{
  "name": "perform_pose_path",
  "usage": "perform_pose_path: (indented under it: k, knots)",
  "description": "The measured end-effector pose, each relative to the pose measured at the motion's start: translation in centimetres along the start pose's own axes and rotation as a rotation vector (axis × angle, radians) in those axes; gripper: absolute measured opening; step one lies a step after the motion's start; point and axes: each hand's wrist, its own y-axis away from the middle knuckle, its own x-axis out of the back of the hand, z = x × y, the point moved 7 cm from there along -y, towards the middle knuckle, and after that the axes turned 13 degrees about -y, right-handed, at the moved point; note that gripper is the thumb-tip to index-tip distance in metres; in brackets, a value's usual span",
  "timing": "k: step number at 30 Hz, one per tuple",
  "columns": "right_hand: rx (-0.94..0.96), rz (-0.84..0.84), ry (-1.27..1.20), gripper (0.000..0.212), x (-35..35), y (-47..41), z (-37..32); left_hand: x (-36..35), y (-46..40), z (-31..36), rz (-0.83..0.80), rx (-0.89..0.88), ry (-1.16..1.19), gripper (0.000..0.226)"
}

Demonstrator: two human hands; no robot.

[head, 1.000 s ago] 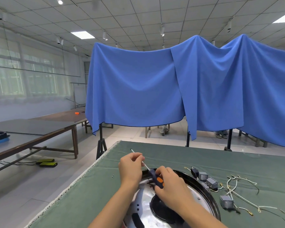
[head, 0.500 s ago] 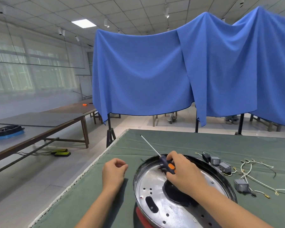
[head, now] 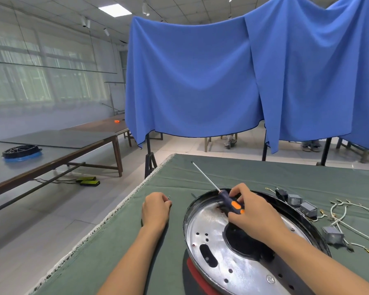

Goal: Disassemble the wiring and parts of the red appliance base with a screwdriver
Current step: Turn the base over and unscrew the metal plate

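1. Red appliance base (head: pixel 239 252) lay near the table's (head: pixel 119 248) front edge, silver underside up.
2. Right hand (head: pixel 251 213) gripped the screwdriver (head: pixel 230 204) over the base, shaft pointing toward the far-left corner.
3. Left hand (head: pixel 156 209) rested curled beside the base; whether it held anything I cannot tell.
4. Loose wires (head: pixel 345 218) lay toward the right edge.

We've let our left hand (head: pixel 156 209) come off the screwdriver (head: pixel 221 193) shaft, and now it sits curled on the green cloth (head: pixel 124 248) left of the appliance base (head: pixel 232 252). Only our right hand (head: pixel 250 211) grips the handle now, the shaft angling up and away past the rim.
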Motion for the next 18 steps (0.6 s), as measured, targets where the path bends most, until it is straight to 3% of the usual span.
perform_pose_path:
  k: [5,10,14,18]
  knots:
    - [-0.003,-0.017,0.007,0.034,0.0,-0.2,0.0,-0.6,-0.2,-0.2,-0.043,0.005,0.001,0.013]
    - [-0.004,-0.021,0.023,0.034,0.0,0.0,-0.2,-0.6,0.1,-1.0,-0.035,0.016,0.021,0.033]
    - [-0.007,-0.019,0.026,0.033,0.0,0.1,-0.3,-0.2,0.4,-1.1,-0.006,0.021,0.007,0.014]
    - [-0.011,-0.023,0.020,0.033,0.0,0.0,-0.2,0.0,0.2,-0.9,0.010,0.049,0.022,0.018]
